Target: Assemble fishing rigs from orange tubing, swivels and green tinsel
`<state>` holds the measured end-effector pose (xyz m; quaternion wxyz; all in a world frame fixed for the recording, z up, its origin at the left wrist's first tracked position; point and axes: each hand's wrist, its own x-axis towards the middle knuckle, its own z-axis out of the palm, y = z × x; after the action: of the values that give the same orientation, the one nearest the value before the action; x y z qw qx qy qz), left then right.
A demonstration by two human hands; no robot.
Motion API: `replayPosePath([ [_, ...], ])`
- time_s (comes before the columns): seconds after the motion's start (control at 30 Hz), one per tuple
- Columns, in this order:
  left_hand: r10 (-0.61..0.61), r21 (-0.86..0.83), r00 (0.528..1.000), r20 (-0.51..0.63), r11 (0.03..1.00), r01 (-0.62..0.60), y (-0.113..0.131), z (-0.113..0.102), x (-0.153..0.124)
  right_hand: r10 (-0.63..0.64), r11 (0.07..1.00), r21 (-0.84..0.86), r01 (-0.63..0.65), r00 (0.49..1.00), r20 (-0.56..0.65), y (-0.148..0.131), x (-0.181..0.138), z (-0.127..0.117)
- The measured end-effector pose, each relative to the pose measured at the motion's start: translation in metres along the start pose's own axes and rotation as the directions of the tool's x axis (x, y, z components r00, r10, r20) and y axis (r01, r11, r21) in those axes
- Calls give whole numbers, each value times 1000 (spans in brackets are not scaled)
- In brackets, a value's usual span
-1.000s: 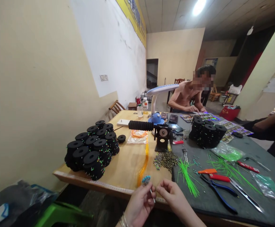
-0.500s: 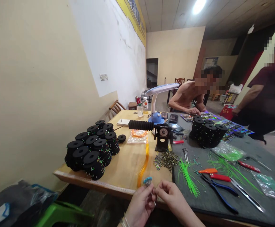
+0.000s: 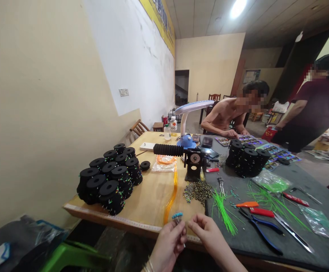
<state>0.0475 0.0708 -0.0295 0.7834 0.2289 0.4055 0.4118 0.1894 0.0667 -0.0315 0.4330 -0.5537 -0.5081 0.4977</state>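
My left hand (image 3: 168, 243) hovers at the near edge of the wooden table (image 3: 150, 200), fingers pinched on a small blue-tipped piece (image 3: 177, 217) with a thin white stick below it. My right hand (image 3: 206, 232) is just to its right, fingertips pinched together close to the left hand's thumb; what they hold is too small to make out. Green strands (image 3: 223, 209) lie on the dark mat (image 3: 289, 234) beside my right hand. A heap of small metal pieces (image 3: 198, 190) lies just beyond.
Black foam spools are stacked at the left (image 3: 109, 179) and at the back right (image 3: 246, 156). A winding device with a black handle (image 3: 191, 158), a desk lamp (image 3: 188, 124), pliers (image 3: 262, 228), a craft knife (image 3: 246, 204). A seated person (image 3: 232, 113) and a standing person (image 3: 314, 109) at the far end.
My hands have stayed close together at the table edge, with only small shifts of the fingers. The standing person at the right has come into view and moved along the far side.
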Motion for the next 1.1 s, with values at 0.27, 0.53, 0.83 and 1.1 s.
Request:
replayPosePath([
  [0.27,55,104,998,9,993,-56,-1,2,-1,-25,999,-34,25,1000,-2,-5,-4,0],
  [0.53,92,156,996,-9,984,-90,-3,2,-3,-44,993,-105,46,999,18,-8,-8,-1],
  [0.83,107,214,994,-28,972,-98,-3,3,-5,-51,992,-116,55,998,42,-7,-10,-1],
  [1.1,167,222,984,-64,964,-149,-6,1,0,-85,989,-114,91,995,50,-10,-13,-2],
])
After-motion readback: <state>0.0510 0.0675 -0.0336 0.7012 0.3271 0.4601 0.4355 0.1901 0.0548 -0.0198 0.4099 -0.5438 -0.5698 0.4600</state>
